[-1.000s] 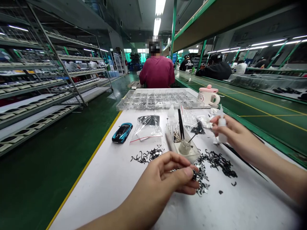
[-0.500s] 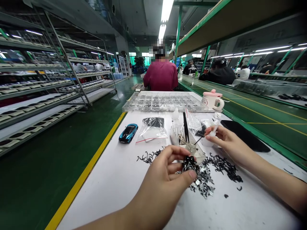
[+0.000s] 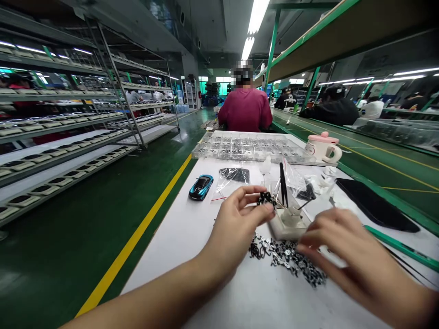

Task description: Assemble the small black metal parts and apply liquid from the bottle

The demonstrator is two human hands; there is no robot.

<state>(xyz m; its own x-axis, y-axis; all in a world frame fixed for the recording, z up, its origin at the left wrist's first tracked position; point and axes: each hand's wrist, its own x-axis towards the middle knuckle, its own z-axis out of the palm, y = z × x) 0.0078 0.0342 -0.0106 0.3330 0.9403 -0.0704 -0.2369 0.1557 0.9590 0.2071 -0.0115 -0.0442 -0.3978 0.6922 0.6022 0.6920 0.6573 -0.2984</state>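
Observation:
Between the thumb and fingers of my left hand [image 3: 236, 228] is a small black part [image 3: 266, 199], raised above the white table [image 3: 164, 256]. My right hand [image 3: 343, 246] is blurred, its fingers bent over the right edge of a pile of small black and silver pieces [image 3: 291, 260]; whether it holds anything cannot be made out. A shallow holder [image 3: 286, 230] with tweezers [image 3: 283, 183] and a cloudy small pot [image 3: 291, 217] stands just beyond both hands. A thin dark rod leans out of the pot.
A blue toy car [image 3: 201, 187], a plastic bag [image 3: 233, 177] and a compartment box [image 3: 254, 148] lie farther back. A lidded mug [image 3: 322, 148], a black pad [image 3: 377, 204] and a green tool [image 3: 404, 249] are at right. A person in dark red [image 3: 245, 109] sits ahead.
My right hand has left the white bottle and come down toward the pieces. The thin rod now leans in the pot. My left hand has lifted the black part slightly; the view has shifted left.

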